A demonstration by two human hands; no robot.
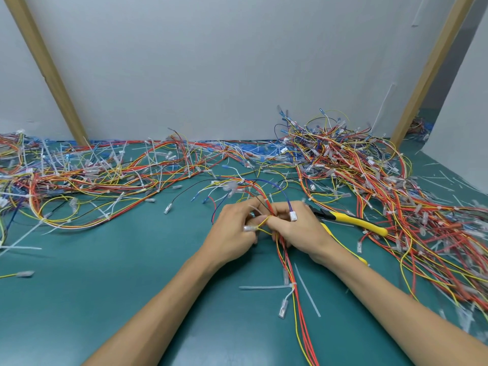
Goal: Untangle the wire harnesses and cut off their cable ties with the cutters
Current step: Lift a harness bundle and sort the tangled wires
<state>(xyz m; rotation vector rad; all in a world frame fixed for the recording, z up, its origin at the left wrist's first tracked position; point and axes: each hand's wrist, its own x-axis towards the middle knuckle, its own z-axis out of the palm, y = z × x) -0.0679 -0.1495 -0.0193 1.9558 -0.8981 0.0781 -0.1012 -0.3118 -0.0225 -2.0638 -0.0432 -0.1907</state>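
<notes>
Pinching the harness (287, 261), left hand (232, 233) and right hand (299, 229) tease its wires apart; cutters (356, 221) lie ready at three o'clock.

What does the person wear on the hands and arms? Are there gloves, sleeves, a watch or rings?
Nothing that shows. The left hand and the right hand are bare, without gloves. The left forearm and the right forearm are uncovered down to the picture's lower edge; no sleeve, watch, bracelet or ring shows.

Red, orange and yellow harness wires (289, 262), yellow-handled cutters (353, 220), white cable tie (266, 287), teal table (132, 273)
</notes>
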